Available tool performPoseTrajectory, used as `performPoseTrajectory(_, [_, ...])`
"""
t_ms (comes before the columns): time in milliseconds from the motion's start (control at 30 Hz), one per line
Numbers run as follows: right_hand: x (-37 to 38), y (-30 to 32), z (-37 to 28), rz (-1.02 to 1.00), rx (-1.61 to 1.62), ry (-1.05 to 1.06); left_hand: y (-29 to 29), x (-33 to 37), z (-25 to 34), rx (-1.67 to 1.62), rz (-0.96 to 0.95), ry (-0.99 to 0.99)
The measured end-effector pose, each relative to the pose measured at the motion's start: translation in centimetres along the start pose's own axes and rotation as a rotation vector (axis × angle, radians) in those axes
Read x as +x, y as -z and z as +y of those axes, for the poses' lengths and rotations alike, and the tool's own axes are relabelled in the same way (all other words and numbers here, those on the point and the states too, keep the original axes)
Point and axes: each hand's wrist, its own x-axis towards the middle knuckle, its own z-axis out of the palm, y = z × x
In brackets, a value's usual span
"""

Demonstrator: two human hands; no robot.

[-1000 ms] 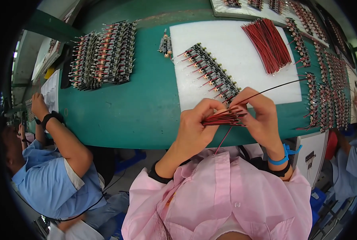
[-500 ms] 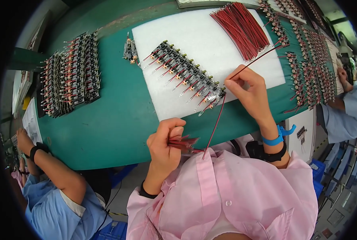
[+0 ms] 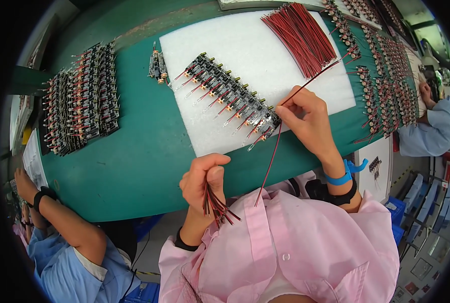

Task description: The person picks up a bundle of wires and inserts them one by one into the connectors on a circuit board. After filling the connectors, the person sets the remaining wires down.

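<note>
My left hand (image 3: 203, 183) is closed round a bundle of red and black wires (image 3: 217, 206), whose ends fan out below the fist. Between the thumb and fingers of my right hand (image 3: 305, 118) is pinched a single red and black wire (image 3: 269, 174); one end hangs toward my shirt and the other reaches up to the right. Those right fingertips are close beside the near end of a slanting row of small circuit boards (image 3: 227, 96) with clear bulbs and short red wires. Whether they touch it I cannot tell. The row lies on a white foam sheet (image 3: 179, 48).
A pile of red and black wires (image 3: 300, 38) lies at the foam's far edge. Stacked board rows (image 3: 83, 98) stand on the green table (image 3: 134, 166) at left, with a small board cluster (image 3: 158, 65) nearer. More wired parts (image 3: 386, 81) fill the right. Co-workers sit on both sides.
The wire bundle in my left hand has swung from pointing sideways to hanging downward. My right hand still pinches its wire near the row's end. The whole view has shifted slightly.
</note>
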Motion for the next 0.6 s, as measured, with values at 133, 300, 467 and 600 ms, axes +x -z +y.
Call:
performPoseTrajectory(133, [-0.06, -0.24, 0.10, 0.026, -0.019, 0.014, 0.02, -0.03, 0.07, 0.008, 0.005, 0.011])
performPoseTrajectory(300, [-0.15, -0.19, 0.21, 0.017, -0.033, -0.001, 0.02, -0.08, 0.04, 0.017, 0.012, 0.012])
performPoseTrajectory(467, [-0.13, -0.30, 0.12, 0.048, -0.046, 0.042, -0.26, 0.07, 0.14, 0.086, 0.033, -0.073])
performPoseTrajectory(600, [-0.10, -0.29, 0.11, 0.041, -0.032, 0.018, -0.46, 0.71, 0.10, 0.209, 0.007, -0.250])
